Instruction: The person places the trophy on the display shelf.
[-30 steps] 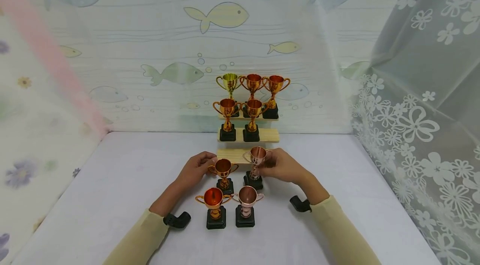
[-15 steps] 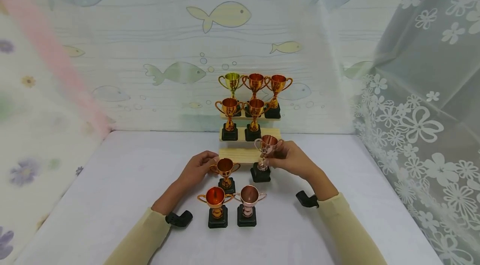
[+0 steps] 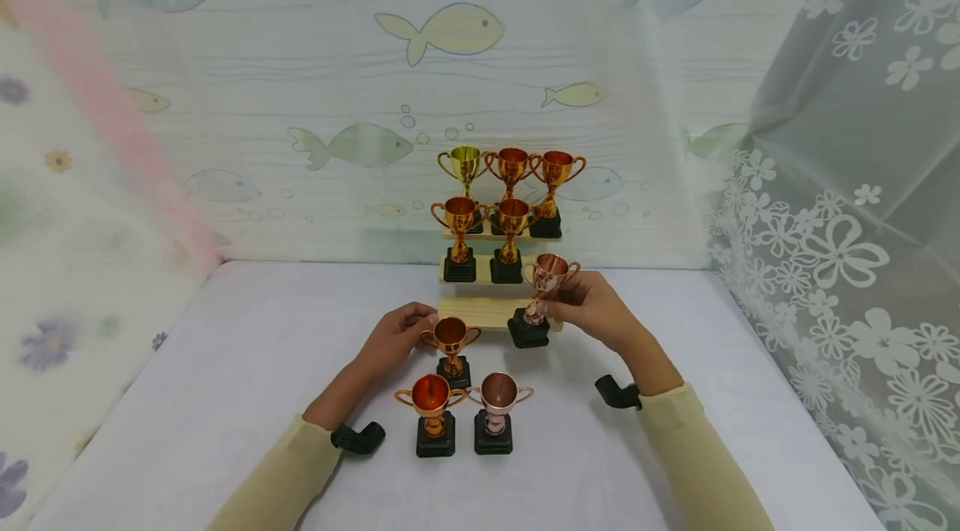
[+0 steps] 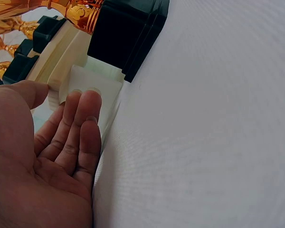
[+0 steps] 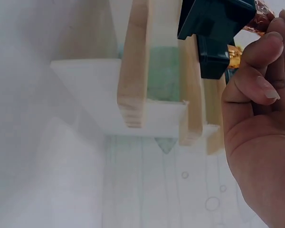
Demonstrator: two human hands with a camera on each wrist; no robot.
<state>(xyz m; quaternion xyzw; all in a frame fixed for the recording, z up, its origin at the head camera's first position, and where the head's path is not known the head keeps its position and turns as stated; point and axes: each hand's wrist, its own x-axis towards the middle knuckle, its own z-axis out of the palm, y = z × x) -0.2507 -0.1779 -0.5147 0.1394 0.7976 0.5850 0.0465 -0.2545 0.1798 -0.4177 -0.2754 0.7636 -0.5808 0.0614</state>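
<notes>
My right hand [image 3: 596, 306] pinches a rose-gold trophy cup [image 3: 546, 274] by its stem. Its black base [image 5: 218, 16] hangs slightly tilted before the right part of a stepped wooden display stand [image 3: 480, 312]. My left hand [image 3: 396, 339] is at the left end of the lowest plank; its thumb and loosely extended fingers touch the plank end and white side panel [image 4: 92, 83]. Beside it stands a dark-gold trophy cup [image 3: 450, 334]. In front are an orange-red trophy cup [image 3: 431, 394] and another rose-gold trophy cup [image 3: 498, 391], both upright on the table.
Two gold trophy cups stand on the middle plank, one of them a gold trophy cup [image 3: 459, 218] at the left. On the top plank are a yellow-gold trophy cup [image 3: 465, 164] and two orange-gold ones. A patterned curtain [image 3: 300, 81] hangs behind the white table [image 3: 262, 348].
My right hand has lifted the rose-gold trophy cup up, back and to the right, towards the right part of the stand. The left hand has stayed at the plank's left end.
</notes>
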